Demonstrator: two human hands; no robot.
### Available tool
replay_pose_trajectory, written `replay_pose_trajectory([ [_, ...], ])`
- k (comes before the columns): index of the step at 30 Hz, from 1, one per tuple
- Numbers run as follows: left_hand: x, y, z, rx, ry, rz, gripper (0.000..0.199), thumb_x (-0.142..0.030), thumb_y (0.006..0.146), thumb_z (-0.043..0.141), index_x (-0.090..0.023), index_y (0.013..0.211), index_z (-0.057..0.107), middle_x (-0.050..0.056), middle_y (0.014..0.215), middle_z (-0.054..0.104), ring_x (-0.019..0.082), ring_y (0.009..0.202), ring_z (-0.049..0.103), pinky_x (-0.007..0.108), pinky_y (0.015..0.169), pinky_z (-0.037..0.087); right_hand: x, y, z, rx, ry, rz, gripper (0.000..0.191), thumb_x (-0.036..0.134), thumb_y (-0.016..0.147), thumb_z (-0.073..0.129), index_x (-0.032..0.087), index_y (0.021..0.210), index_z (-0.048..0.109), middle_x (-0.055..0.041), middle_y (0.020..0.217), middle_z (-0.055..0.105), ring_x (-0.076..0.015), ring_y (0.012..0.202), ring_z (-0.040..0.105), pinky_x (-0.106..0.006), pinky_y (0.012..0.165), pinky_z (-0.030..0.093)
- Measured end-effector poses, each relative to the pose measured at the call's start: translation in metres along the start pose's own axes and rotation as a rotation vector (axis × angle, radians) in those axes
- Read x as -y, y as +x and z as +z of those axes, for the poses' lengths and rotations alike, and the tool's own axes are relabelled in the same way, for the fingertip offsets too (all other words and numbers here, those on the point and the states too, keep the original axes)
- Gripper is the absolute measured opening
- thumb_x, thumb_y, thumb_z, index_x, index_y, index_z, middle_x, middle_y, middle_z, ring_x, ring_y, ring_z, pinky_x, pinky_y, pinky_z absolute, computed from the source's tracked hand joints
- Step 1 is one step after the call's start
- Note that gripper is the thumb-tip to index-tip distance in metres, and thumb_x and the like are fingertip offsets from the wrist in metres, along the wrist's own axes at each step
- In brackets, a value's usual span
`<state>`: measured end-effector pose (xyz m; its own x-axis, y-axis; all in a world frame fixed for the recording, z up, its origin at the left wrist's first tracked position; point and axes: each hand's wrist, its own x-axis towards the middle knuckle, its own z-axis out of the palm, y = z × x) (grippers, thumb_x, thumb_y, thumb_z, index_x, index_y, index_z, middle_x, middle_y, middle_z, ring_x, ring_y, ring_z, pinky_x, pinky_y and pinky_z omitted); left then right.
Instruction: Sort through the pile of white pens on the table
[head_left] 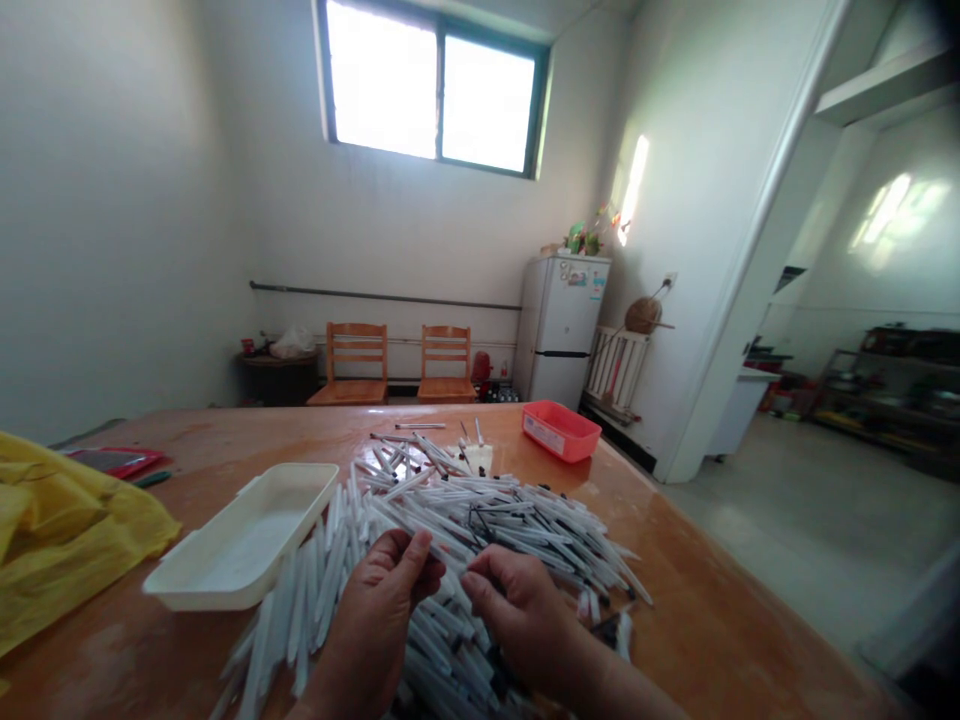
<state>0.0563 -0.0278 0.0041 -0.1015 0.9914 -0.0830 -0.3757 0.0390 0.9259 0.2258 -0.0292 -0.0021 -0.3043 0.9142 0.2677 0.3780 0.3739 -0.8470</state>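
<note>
A wide heap of slim whitish pens (442, 500), many with dark ends, is spread over the table in front of me. My left hand (382, 600) is closed above the heap, thumb pressed against the curled fingers. It seems to pinch a pale pen, which blends into those behind it. Close on its right, my right hand (517, 600) is also closed, thumb and index finger pinched together. Whatever lies in that pinch is too small and blurred to name. The two sets of fingertips face each other, a small gap apart.
A cream tray (225, 597) stands left of the heap, beside a yellow plastic bag (67, 540). A red basket (561, 432) sits at the far right of the wooden table (697, 620). Behind are two chairs (357, 362) and a fridge (562, 315).
</note>
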Motion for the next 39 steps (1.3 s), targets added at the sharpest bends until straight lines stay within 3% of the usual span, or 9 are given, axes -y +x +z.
replay_pose_trajectory([
  [5, 0.001, 0.0, 0.001, -0.04, 0.006, 0.0, 0.034, -0.045, 0.073, 0.079, -0.018, 0.083, 0.061, -0.001, 0.077, 0.063, 0.014, 0.073, 0.06, 0.026, 0.071, 0.049, 0.0, -0.004, 0.001, -0.074, -0.216, -0.074, 0.004, 0.021, 0.085, 0.062, 0.019, 0.084, 0.058, 0.0002, 0.077, 0.059, -0.0145, 0.07, 0.051, -0.026, 0.064, 0.034],
  [10, -0.001, 0.003, -0.005, -0.133, -0.007, 0.017, 0.036, -0.047, 0.073, 0.079, -0.019, 0.082, 0.059, -0.002, 0.073, 0.062, 0.012, 0.07, 0.059, 0.025, 0.069, 0.049, 0.002, -0.006, -0.002, -0.119, -0.362, -0.102, 0.009, 0.013, 0.082, 0.057, 0.02, 0.087, 0.054, -0.0005, 0.081, 0.058, -0.0153, 0.072, 0.052, -0.026, 0.065, 0.033],
  [16, -0.006, 0.007, -0.011, -0.126, -0.002, 0.034, 0.035, -0.046, 0.073, 0.079, -0.019, 0.085, 0.061, -0.002, 0.074, 0.062, 0.011, 0.067, 0.059, 0.023, 0.065, 0.048, -0.01, -0.002, -0.01, -0.11, -0.386, 0.005, 0.006, 0.018, 0.085, 0.059, 0.02, 0.09, 0.058, -0.0007, 0.08, 0.06, -0.0163, 0.07, 0.054, -0.027, 0.064, 0.033],
  [21, -0.007, 0.007, -0.01, -0.148, -0.036, 0.062, 0.037, -0.045, 0.068, 0.083, -0.018, 0.085, 0.063, -0.003, 0.075, 0.063, 0.01, 0.067, 0.059, 0.023, 0.065, 0.05, -0.01, -0.001, -0.01, -0.167, -0.334, -0.034, 0.019, 0.022, 0.089, 0.057, 0.02, 0.107, 0.06, -0.0042, 0.09, 0.063, -0.0182, 0.078, 0.057, -0.028, 0.071, 0.038],
  [25, -0.005, 0.004, -0.004, -0.087, -0.034, 0.041, 0.035, -0.044, 0.07, 0.082, -0.018, 0.083, 0.063, -0.002, 0.077, 0.064, 0.012, 0.07, 0.061, 0.026, 0.07, 0.052, 0.0, -0.003, -0.006, -0.092, -0.33, -0.1, 0.013, 0.03, 0.094, 0.055, 0.021, 0.099, 0.064, -0.0038, 0.089, 0.065, -0.018, 0.08, 0.06, -0.028, 0.071, 0.038],
  [28, -0.01, 0.007, -0.007, -0.143, -0.042, 0.05, 0.033, -0.042, 0.07, 0.081, -0.02, 0.085, 0.063, -0.002, 0.08, 0.066, 0.012, 0.072, 0.062, 0.025, 0.067, 0.05, 0.001, -0.003, -0.011, -0.028, -0.4, -0.118, 0.012, 0.027, 0.093, 0.056, 0.021, 0.09, 0.065, -0.0032, 0.088, 0.066, -0.0171, 0.08, 0.06, -0.027, 0.07, 0.037],
  [31, -0.02, 0.017, -0.02, -0.31, -0.05, 0.147, 0.029, -0.041, 0.071, 0.08, -0.022, 0.084, 0.063, -0.003, 0.084, 0.067, 0.012, 0.075, 0.062, 0.022, 0.063, 0.046, -0.004, -0.001, -0.021, -0.044, -0.467, -0.077, 0.01, 0.026, 0.091, 0.058, 0.02, 0.088, 0.066, -0.0033, 0.087, 0.065, -0.0169, 0.079, 0.06, -0.027, 0.07, 0.036],
  [35, -0.032, 0.025, -0.036, -0.455, -0.048, 0.352, 0.024, -0.042, 0.076, 0.074, -0.023, 0.082, 0.061, -0.002, 0.084, 0.069, 0.016, 0.08, 0.064, 0.027, 0.072, 0.05, -0.009, 0.0, -0.033, -0.052, -0.513, -0.018, 0.01, 0.027, 0.089, 0.061, 0.021, 0.086, 0.067, -0.0035, 0.086, 0.065, -0.0174, 0.079, 0.059, -0.028, 0.07, 0.035],
  [39, -0.035, 0.012, -0.027, -0.385, 0.341, 0.461, 0.029, -0.047, 0.076, 0.075, -0.025, 0.095, 0.071, 0.003, 0.088, 0.071, 0.022, 0.086, 0.063, 0.03, 0.079, 0.047, -0.008, 0.0, -0.035, -0.127, -0.4, 0.011, 0.022, 0.038, 0.094, 0.057, 0.021, 0.084, 0.066, -0.0032, 0.081, 0.063, -0.0174, 0.075, 0.057, -0.029, 0.068, 0.035],
])
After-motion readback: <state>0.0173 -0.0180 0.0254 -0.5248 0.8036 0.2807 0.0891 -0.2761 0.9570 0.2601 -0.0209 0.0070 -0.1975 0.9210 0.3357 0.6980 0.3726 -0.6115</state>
